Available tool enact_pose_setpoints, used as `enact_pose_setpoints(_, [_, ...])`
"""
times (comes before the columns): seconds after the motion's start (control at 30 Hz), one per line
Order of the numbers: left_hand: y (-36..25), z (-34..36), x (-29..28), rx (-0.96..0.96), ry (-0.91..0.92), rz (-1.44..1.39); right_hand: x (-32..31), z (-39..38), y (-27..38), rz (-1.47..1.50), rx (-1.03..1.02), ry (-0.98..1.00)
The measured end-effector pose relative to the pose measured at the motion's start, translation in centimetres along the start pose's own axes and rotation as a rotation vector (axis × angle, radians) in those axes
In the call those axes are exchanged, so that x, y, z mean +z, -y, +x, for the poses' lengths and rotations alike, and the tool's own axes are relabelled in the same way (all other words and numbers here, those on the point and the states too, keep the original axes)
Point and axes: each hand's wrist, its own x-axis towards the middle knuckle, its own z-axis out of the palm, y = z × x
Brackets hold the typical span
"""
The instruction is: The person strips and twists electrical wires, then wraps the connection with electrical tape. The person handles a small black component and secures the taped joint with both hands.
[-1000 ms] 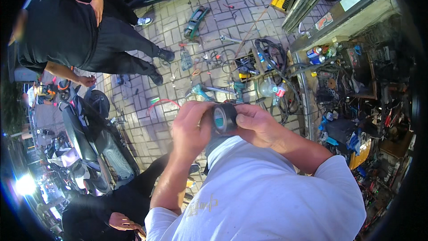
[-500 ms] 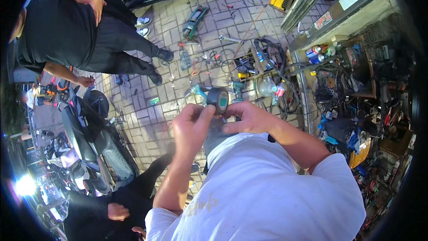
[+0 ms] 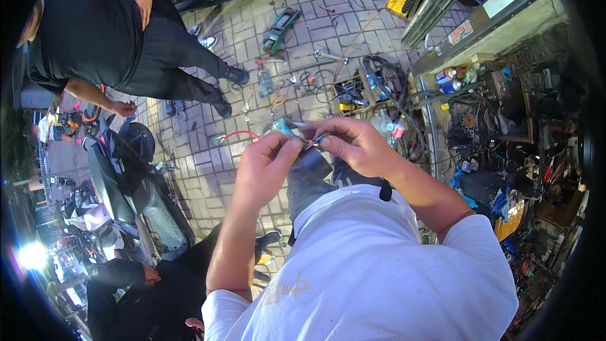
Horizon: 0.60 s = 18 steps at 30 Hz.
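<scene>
My left hand (image 3: pixel 264 167) and my right hand (image 3: pixel 355 145) meet fingertip to fingertip in front of my chest, above my white T-shirt (image 3: pixel 372 278). Both pinch a small bunch of thin wires (image 3: pixel 307 142) with red and blue ends. A black roll of tape (image 3: pixel 315 163) hangs just under the fingertips, touching both hands; which hand bears it I cannot tell. Below the roll shows my grey trouser leg.
A person in black (image 3: pixel 95 25) stands at the upper left beside a dark scooter (image 3: pixel 126 183). Another person in black (image 3: pixel 151 284) crouches at the lower left. Tools and cables (image 3: pixel 297 76) lie scattered on the brick paving. Cluttered shelves (image 3: pixel 505 120) line the right.
The black tape roll, held up between both hands a second ago, now hangs lower under the fingers. My fingertips have closed together on the thin wires.
</scene>
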Motion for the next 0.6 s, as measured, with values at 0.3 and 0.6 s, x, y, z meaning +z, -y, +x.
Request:
enact_pose_setpoints(0.3, [2.5, -0.6, 1.1, 0.512, -0.086, 0.493, 0.1, -0.8, -0.8, 0.329, 0.206, -0.128])
enact_pose_setpoints(0.6, [1.4, -0.7, 1.7, 0.397, -0.267, 0.558, 0.4, -1.4, 1.2, -0.273, -0.203, -0.088])
